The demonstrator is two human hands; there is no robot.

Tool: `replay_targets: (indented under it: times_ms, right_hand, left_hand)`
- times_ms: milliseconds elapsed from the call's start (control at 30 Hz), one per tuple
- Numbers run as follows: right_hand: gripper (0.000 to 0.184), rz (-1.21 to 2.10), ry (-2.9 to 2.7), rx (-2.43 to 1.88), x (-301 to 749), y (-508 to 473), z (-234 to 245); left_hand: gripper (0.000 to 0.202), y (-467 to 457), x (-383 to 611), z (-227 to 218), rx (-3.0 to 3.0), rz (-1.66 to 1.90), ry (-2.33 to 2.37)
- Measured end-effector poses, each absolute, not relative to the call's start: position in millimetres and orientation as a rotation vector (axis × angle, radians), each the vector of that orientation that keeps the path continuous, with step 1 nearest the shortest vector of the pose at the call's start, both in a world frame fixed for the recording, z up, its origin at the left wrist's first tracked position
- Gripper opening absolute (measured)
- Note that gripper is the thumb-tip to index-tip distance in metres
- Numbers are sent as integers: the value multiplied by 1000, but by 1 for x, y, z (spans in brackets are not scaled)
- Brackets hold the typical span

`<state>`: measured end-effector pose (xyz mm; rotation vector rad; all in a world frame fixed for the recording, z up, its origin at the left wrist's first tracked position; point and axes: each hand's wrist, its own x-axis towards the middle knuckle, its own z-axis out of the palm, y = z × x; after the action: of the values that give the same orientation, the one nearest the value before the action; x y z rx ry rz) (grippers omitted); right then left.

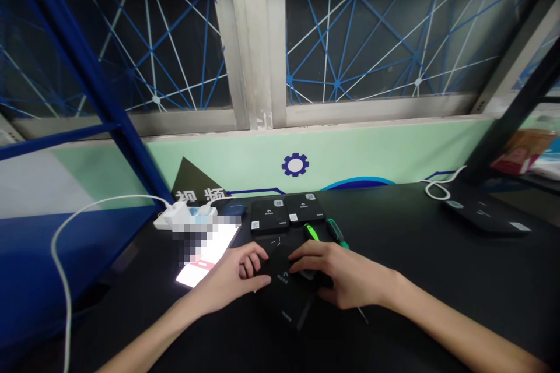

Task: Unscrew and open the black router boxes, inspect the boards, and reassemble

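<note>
A flat black box with small white print (280, 294) lies slightly turned on the dark table in front of me. My left hand (240, 271) is at its left edge, fingers curled and thumb tip against it. Across the right side of the box my right hand (335, 271) reaches, its fingertips on top and the thumb lower at the edge. Something pale beneath the right fingers is mostly covered. Behind that hand are a bright green handle (311, 232) and a dark green screwdriver (336, 233).
Two similar black boxes, one on the left (268, 215) and one on the right (305, 208), sit behind. A lit screen (219, 242) lies left, near a white power strip (164, 221) with a cable. Another black device (487, 215) stands far right. Blue frame (105, 99) rises at left.
</note>
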<state>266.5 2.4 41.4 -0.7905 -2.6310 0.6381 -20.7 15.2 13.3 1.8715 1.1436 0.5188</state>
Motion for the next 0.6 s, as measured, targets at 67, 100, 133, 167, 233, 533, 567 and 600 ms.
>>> replay_targets:
  times_ms: [67,100,133,167,233,533,567,600]
  right_hand:
    - [67,635,-2660,-809,267,3,41]
    - [67,638,-2673,-814,267,4,41]
    - [67,643,-2685,-816,268,4,41]
    - [67,649,-2694,-814,268,4,41]
    - [67,667,-2704,-798,268,5,41]
    - [75,716,-2727,-735,266,1,41]
    - [75,708,-2731,-740,266,1,42]
    - [74,696,-2736,-745,266,0,42]
  left_hand:
    - [44,17,-23,12,1853,492,1137]
    - [48,17,-23,12,1854,475,1135]
    - [52,17,-24,13,1858,454,1136]
    - [56,17,-25,14,1864,430,1138]
    - [64,16,-27,18,1883,387,1148]
    - [77,11,-28,28,2007,234,1192]
    - [76,11,-28,29,2015,231,1203]
    - [74,11,-27,29,2023,228,1215]
